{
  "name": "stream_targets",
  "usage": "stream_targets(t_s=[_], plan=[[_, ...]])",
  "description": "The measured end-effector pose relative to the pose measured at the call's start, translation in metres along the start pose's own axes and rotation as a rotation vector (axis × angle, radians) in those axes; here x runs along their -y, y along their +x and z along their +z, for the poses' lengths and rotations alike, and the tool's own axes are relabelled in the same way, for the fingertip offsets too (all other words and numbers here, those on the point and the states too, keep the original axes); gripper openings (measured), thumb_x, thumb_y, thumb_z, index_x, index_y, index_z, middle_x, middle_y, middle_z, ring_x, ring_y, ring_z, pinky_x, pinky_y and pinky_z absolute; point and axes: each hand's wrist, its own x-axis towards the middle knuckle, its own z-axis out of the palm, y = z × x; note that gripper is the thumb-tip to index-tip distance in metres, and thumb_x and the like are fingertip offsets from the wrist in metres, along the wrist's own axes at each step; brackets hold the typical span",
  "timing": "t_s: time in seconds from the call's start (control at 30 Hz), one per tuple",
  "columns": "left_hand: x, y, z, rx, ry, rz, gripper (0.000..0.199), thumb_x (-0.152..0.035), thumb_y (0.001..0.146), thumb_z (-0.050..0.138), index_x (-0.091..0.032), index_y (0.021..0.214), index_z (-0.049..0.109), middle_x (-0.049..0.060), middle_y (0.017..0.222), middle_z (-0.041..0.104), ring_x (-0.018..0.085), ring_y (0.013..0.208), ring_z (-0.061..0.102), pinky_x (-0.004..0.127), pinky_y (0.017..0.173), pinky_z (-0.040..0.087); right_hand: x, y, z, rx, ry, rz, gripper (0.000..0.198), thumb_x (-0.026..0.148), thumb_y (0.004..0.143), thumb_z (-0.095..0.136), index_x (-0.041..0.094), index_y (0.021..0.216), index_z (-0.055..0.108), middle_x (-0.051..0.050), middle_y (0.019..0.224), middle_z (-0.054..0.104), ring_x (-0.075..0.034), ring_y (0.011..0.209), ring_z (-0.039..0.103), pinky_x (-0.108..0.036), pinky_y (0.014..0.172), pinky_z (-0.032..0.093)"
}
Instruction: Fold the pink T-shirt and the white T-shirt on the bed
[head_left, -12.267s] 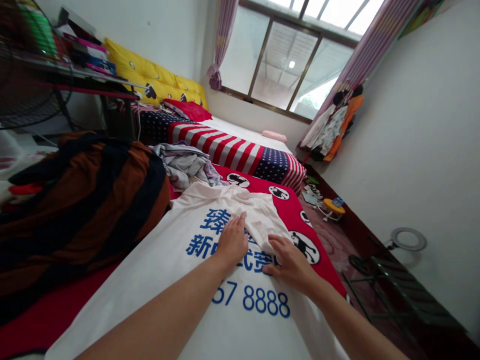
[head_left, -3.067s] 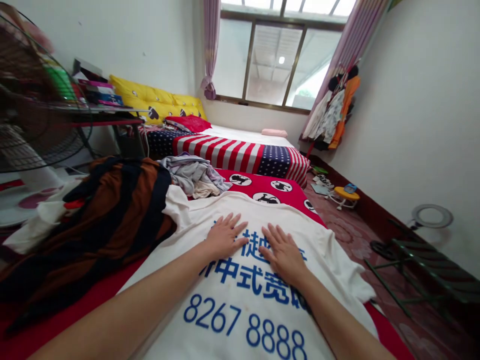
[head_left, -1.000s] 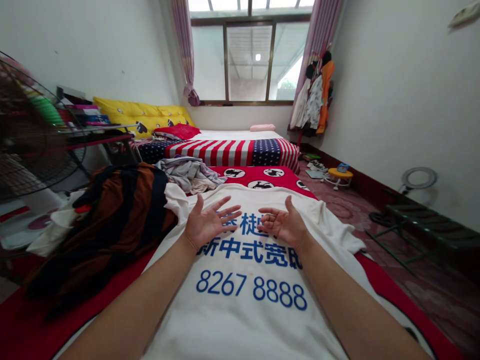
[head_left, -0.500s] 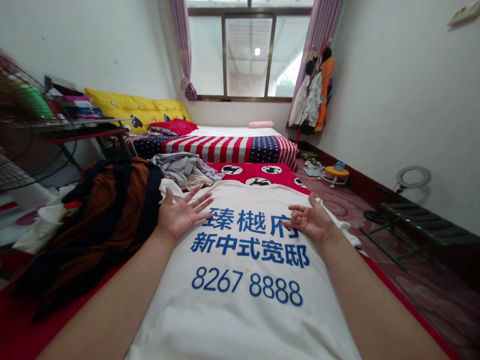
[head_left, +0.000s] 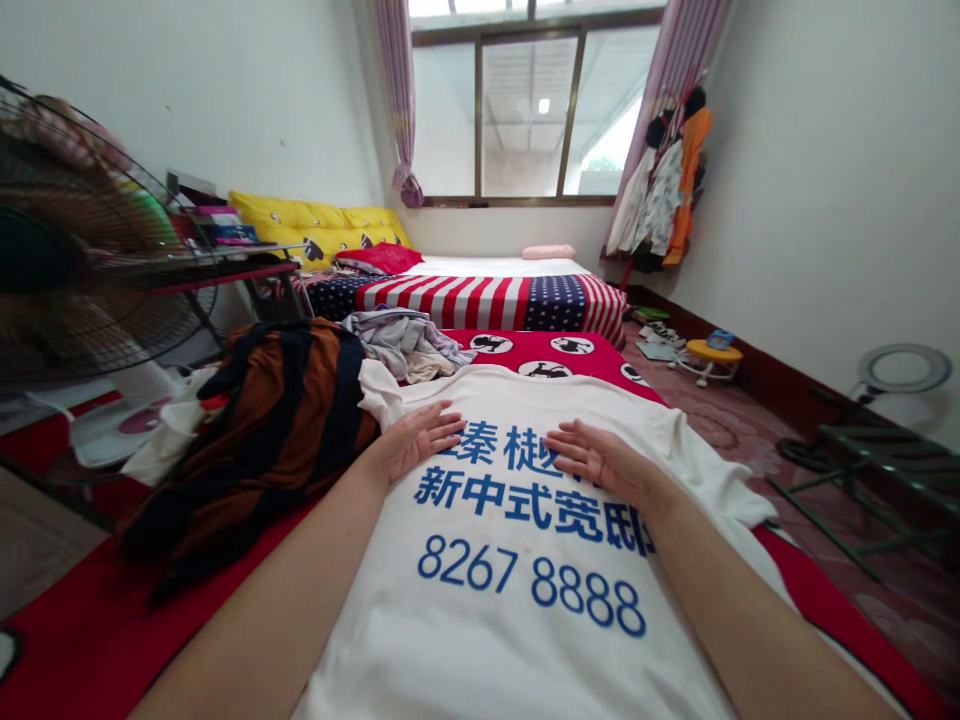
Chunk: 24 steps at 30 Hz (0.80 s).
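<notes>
My left hand [head_left: 415, 441]: flat, palm down, fingers spread, resting on white T-shirt [head_left: 510, 580] nr its upper left, beside first blue character of the print. My right hand [head_left: 604, 462]: also flat and unclenched, fingers extended toward centre, lying on the shirt over the end of the top line of print; grips nothing. The two hands sit apart w/ blue characters showing between them. T-shirt: spread print-side up on red bedcover [head_left: 90, 640], directly in front of me; three rows of blue print, bottom row digits 8267 8888; right sleeve [head_left: 724, 480] spreads toward bed edge. Left of shirt, touching it: brown & dark striped blanket [head_left: 277, 430], bunched. Beyond shirt's collar end: heap of grey clothes [head_left: 409, 345]; red cover w/ round black-and-white motifs [head_left: 551, 350]. Further back: stars-and-stripes bedspread [head_left: 480, 300], red pillow [head_left: 382, 257], yellow cushion [head_left: 315, 225] against wall, small pink pillow [head_left: 547, 251]. Far left: standing fan [head_left: 82, 270], close to cam, partly blurred; a desk [head_left: 232, 270] w/ stacked items behind it. Back wall: window [head_left: 525, 110] w/ pink curtains. Right side: hanging garments [head_left: 667, 195], small yellow stool [head_left: 712, 355] on floor, ring light [head_left: 904, 370], dark metal rack [head_left: 870, 470].
</notes>
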Motion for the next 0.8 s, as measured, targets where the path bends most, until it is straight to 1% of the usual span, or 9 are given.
stream_targets(t_s=[0.07, 0.13, 0.2, 0.23, 0.33, 0.4, 0.43, 0.6, 0.8], plan=[[0.0, 0.0, 0.0, -0.006, -0.012, 0.001, 0.044, -0.021, 0.084, 0.063, -0.01, 0.124, 0.047, 0.023, 0.123, 0.056, 0.031, 0.111, 0.061, 0.038, 0.088, 0.056, -0.003, 0.005, -0.005, -0.047, 0.073, 0.039, 0.036, 0.025, 0.091, 0.054, 0.011, 0.121, 0.043, -0.025, 0.12, 0.059, -0.027, 0.104, 0.066, -0.039, 0.082, 0.058], [0.0, 0.0, -0.001, -0.011, -0.035, -0.007, 0.043, -0.02, 0.084, 0.063, -0.011, 0.123, 0.048, 0.023, 0.122, 0.057, 0.031, 0.11, 0.061, 0.038, 0.086, 0.056, -0.001, 0.007, -0.012, 0.0, 0.154, 0.048, 0.042, 0.038, 0.093, 0.048, 0.01, 0.124, 0.042, -0.027, 0.122, 0.057, -0.03, 0.107, 0.063, -0.044, 0.085, 0.056], [-0.002, 0.002, -0.003, -0.011, -0.081, -0.021, 0.041, -0.018, 0.085, 0.061, -0.011, 0.123, 0.049, 0.023, 0.121, 0.058, 0.031, 0.11, 0.062, 0.038, 0.085, 0.057, 0.004, 0.007, -0.02, 0.023, 0.233, -0.005, 0.048, 0.047, 0.093, 0.042, 0.008, 0.121, 0.046, -0.027, 0.121, 0.058, -0.031, 0.11, 0.062, -0.046, 0.085, 0.055], [-0.003, 0.003, -0.004, -0.02, -0.116, -0.017, 0.04, -0.017, 0.086, 0.06, -0.011, 0.123, 0.049, 0.023, 0.121, 0.058, 0.031, 0.11, 0.062, 0.037, 0.084, 0.058, 0.007, 0.006, -0.026, -0.008, 0.279, -0.064, 0.048, 0.048, 0.094, 0.039, 0.008, 0.118, 0.049, -0.026, 0.119, 0.06, -0.031, 0.11, 0.062, -0.045, 0.085, 0.056], [-0.004, 0.006, -0.007, -0.077, -0.231, 0.031, 0.034, -0.014, 0.088, 0.054, -0.01, 0.122, 0.05, 0.024, 0.119, 0.059, 0.031, 0.11, 0.062, 0.038, 0.083, 0.058, 0.017, 0.006, -0.045, -0.277, 0.427, -0.293, 0.037, 0.041, 0.096, 0.035, 0.012, 0.104, 0.057, -0.016, 0.101, 0.069, -0.024, 0.096, 0.068, -0.039, 0.077, 0.059], [-0.005, 0.008, -0.008, -0.107, -0.277, 0.074, 0.03, -0.013, 0.089, 0.052, -0.01, 0.119, 0.052, 0.023, 0.117, 0.06, 0.03, 0.11, 0.062, 0.04, 0.084, 0.057, 0.021, 0.008, -0.056, -0.442, 0.499, -0.364, 0.036, 0.038, 0.097, 0.034, 0.014, 0.093, 0.059, -0.009, 0.087, 0.07, -0.019, 0.083, 0.07, -0.035, 0.071, 0.06], [-0.005, 0.009, -0.008, -0.119, -0.288, 0.092, 0.029, -0.012, 0.089, 0.051, -0.01, 0.118, 0.053, 0.023, 0.116, 0.061, 0.03, 0.109, 0.062, 0.04, 0.084, 0.057, 0.021, 0.009, -0.059, -0.478, 0.518, -0.368, 0.037, 0.039, 0.097, 0.033, 0.014, 0.09, 0.06, -0.008, 0.083, 0.07, -0.018, 0.079, 0.07, -0.034, 0.069, 0.06], [-0.004, 0.01, -0.007, -0.192, -0.309, 0.141, 0.021, -0.013, 0.089, 0.051, -0.01, 0.109, 0.057, 0.019, 0.107, 0.066, 0.026, 0.1, 0.067, 0.038, 0.082, 0.058, 0.017, 0.016, -0.059, -0.452, 0.444, -0.317, 0.042, 0.038, 0.097, 0.033, 0.012, 0.084, 0.063, -0.01, 0.078, 0.071, -0.017, 0.074, 0.07, -0.03, 0.066, 0.06], [-0.005, 0.009, -0.005, -0.216, -0.304, 0.144, 0.019, -0.013, 0.089, 0.051, -0.01, 0.106, 0.059, 0.018, 0.103, 0.067, 0.024, 0.095, 0.068, 0.037, 0.08, 0.058, 0.016, 0.016, -0.055, -0.48, 0.431, -0.317, 0.049, 0.042, 0.098, 0.03, 0.011, 0.08, 0.064, -0.011, 0.075, 0.071, -0.018, 0.072, 0.07, -0.03, 0.066, 0.059]])
